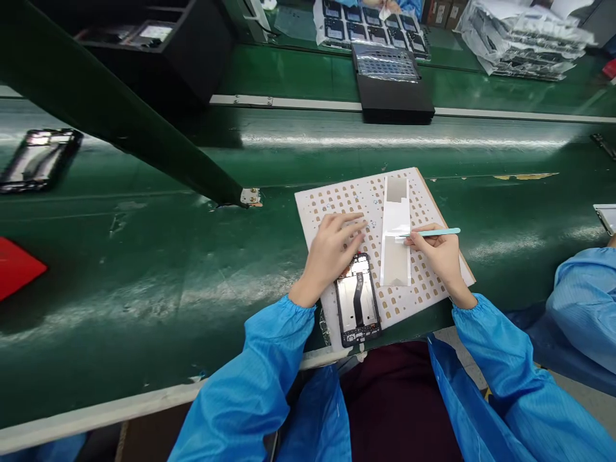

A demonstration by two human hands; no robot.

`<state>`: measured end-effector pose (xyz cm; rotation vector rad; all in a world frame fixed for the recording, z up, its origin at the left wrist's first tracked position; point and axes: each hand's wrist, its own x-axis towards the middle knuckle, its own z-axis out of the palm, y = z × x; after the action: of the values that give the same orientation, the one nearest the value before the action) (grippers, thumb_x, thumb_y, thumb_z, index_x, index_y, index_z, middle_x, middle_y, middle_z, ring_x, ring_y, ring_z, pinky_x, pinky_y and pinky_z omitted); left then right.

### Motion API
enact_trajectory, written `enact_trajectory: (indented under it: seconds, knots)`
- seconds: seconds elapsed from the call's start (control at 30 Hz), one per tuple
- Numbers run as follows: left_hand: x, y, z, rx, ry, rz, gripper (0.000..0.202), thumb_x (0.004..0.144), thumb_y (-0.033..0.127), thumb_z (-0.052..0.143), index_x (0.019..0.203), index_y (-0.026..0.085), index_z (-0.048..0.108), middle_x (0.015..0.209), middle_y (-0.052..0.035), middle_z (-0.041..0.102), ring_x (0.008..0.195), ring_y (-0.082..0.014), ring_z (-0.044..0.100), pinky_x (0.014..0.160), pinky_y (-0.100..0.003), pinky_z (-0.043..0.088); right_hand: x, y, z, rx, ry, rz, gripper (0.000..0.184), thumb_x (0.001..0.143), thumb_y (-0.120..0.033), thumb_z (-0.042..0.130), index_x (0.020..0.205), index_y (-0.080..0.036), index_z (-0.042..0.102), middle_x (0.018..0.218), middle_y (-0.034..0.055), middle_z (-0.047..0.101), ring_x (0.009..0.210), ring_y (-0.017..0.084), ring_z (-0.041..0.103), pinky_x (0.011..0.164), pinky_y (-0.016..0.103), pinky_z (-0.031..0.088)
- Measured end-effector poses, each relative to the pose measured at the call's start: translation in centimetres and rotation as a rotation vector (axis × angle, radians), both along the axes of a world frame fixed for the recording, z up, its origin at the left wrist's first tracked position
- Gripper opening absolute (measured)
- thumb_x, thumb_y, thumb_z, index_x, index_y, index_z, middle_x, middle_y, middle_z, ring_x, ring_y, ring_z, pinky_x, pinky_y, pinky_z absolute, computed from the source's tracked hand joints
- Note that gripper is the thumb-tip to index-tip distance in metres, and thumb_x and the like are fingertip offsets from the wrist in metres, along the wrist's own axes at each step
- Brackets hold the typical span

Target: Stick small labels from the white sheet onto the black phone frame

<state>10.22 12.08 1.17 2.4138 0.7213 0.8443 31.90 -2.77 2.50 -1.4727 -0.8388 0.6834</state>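
Broadly, we see a green bench (144, 269) carrying a white perforated board (337, 199) near its front edge. On the board lies a pale backing strip (397, 256), and at the board's near end an opened phone frame (359, 301). Our left hand (332, 253) rests with fingers curled, touching the board and the frame's top edge, gripping nothing. Our right hand (440, 250) is closed around teal tweezers (436, 232), whose tips meet the strip at its middle.
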Motion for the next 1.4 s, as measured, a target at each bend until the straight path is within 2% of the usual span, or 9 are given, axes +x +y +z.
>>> enact_trajectory:
  seconds: [0.17,0.3,0.87,1.0,1.1,1.17,1.23,1.3,1.4]
  knots:
    - [2.5,-1.1,-0.1,-0.014,0.149,-0.163,0.037,0.104,0.039,0.069,0.137,0.025,0.072,0.14,-0.0115,0.068,0.129,-0.0346,0.054,0.108,-0.054,0.048,-0.2,0.7,-1.4,-0.049,0.02,-0.029,0.04,0.086,-0.056,0.091,0.094,-0.019,0.077,0.091,0.0074,0.079,0.087,0.029,0.081,0.083,0.038,0.071]
    - [3.6,-1.6,-0.5,0.02,0.214,-0.141,0.045,0.099,0.042,0.075,0.139,0.021,0.071,0.139,-0.0164,0.062,0.129,-0.0386,0.05,0.105,-0.057,0.046,-0.3,0.5,-1.7,-0.053,0.007,-0.041,0.036,0.089,-0.052,0.09,0.096,-0.019,0.077,0.094,0.007,0.079,0.089,0.028,0.081,0.083,0.035,0.07]
    - [3.7,-1.8,-0.2,-0.001,0.248,-0.124,0.047,0.098,0.042,0.076,0.139,0.021,0.071,0.142,-0.016,0.061,0.131,-0.0402,0.049,0.106,-0.058,0.045,-0.6,0.7,-0.8,-0.046,0.016,-0.019,0.039,0.085,-0.055,0.092,0.091,-0.019,0.078,0.091,0.0077,0.079,0.085,0.031,0.082,0.08,0.039,0.072]
    - [3.0,-1.0,0.1,-0.13,0.175,-0.165,0.049,0.098,0.042,0.075,0.142,0.022,0.068,0.142,-0.0133,0.065,0.133,-0.0373,0.054,0.11,-0.058,0.047,-0.5,0.5,0.1,-0.029,0.014,-0.03,0.041,0.084,-0.058,0.093,0.092,-0.02,0.079,0.089,0.0074,0.079,0.084,0.031,0.081,0.083,0.042,0.073]
    - [2.0,0.2,0.2,-0.317,-0.001,-0.167,0.045,0.105,0.029,0.062,0.148,0.023,0.061,0.136,-0.0093,0.073,0.127,-0.0279,0.065,0.108,-0.048,0.054,-1.2,0.1,1.2,-0.013,0.017,-0.006,0.04,0.085,-0.057,0.094,0.093,-0.021,0.079,0.086,0.0071,0.079,0.082,0.031,0.081,0.08,0.043,0.074]
    - [1.4,0.9,0.1,-0.359,-0.121,-0.075,0.035,0.106,0.021,0.054,0.139,0.021,0.067,0.123,-0.0072,0.079,0.114,-0.0229,0.072,0.1,-0.041,0.058,-2.3,-0.2,1.7,-0.013,0.014,0.039,0.038,0.086,-0.055,0.094,0.094,-0.021,0.08,0.087,0.007,0.079,0.082,0.031,0.081,0.079,0.042,0.074]
    - [1.0,1.4,-0.2,-0.278,-0.157,0.035,0.024,0.105,0.018,0.053,0.118,0.02,0.074,0.11,-0.0055,0.08,0.103,-0.0215,0.074,0.093,-0.039,0.059,-3.5,-0.3,1.9,-0.028,0.025,0.099,0.036,0.088,-0.054,0.093,0.095,-0.022,0.079,0.087,0.0068,0.079,0.082,0.031,0.082,0.078,0.041,0.074]
    - [0.5,1.6,-0.4,-0.131,-0.1,0.1,0.016,0.104,0.02,0.058,0.098,0.02,0.073,0.099,-0.0052,0.077,0.098,-0.0228,0.071,0.089,-0.039,0.058,-4.7,-0.2,1.8,-0.049,0.049,0.169,0.035,0.09,-0.053,0.092,0.096,-0.021,0.079,0.087,0.0069,0.079,0.082,0.03,0.082,0.075,0.04,0.075]
    - [-0.3,1.6,-0.6,0.019,0.007,0.14,0.018,0.105,0.026,0.063,0.089,0.02,0.07,0.093,-0.0067,0.072,0.096,-0.025,0.066,0.085,-0.04,0.056,-5.8,0.5,1.2,-0.057,0.059,0.239,0.033,0.091,-0.051,0.091,0.097,-0.021,0.079,0.09,0.0072,0.079,0.083,0.029,0.082,0.073,0.036,0.074]
